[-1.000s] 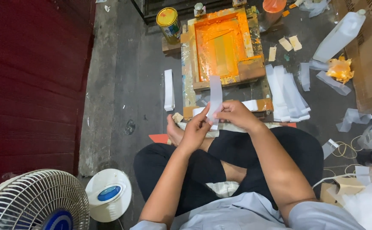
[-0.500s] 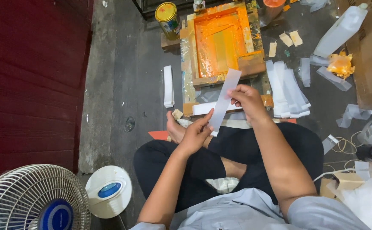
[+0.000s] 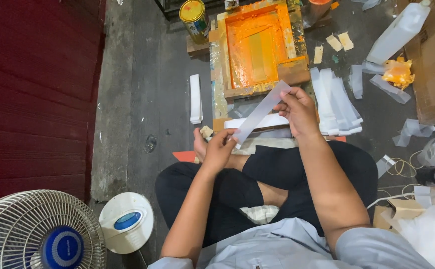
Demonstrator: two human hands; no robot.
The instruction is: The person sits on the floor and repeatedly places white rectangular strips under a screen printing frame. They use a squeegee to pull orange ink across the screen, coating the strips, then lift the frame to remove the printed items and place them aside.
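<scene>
Between both hands' fingers [image 3: 283, 102], white strip [image 3: 262, 111].

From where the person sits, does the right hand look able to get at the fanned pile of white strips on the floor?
Probably yes: the pile of white strips lies just beside the right hand, nothing between them, though that hand now holds a strip.

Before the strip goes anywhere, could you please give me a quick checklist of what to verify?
1. Left hand pinches the lower end of the pale strip: ok.
2. Right hand holds its upper end: ok.
3. Strip taut, uncreased: ok.
4. Orange-inked frame lies unobstructed in front: ok.
5. Ink wet or dry: cannot tell.
6. Paint can upright beside the frame: ok.
</scene>
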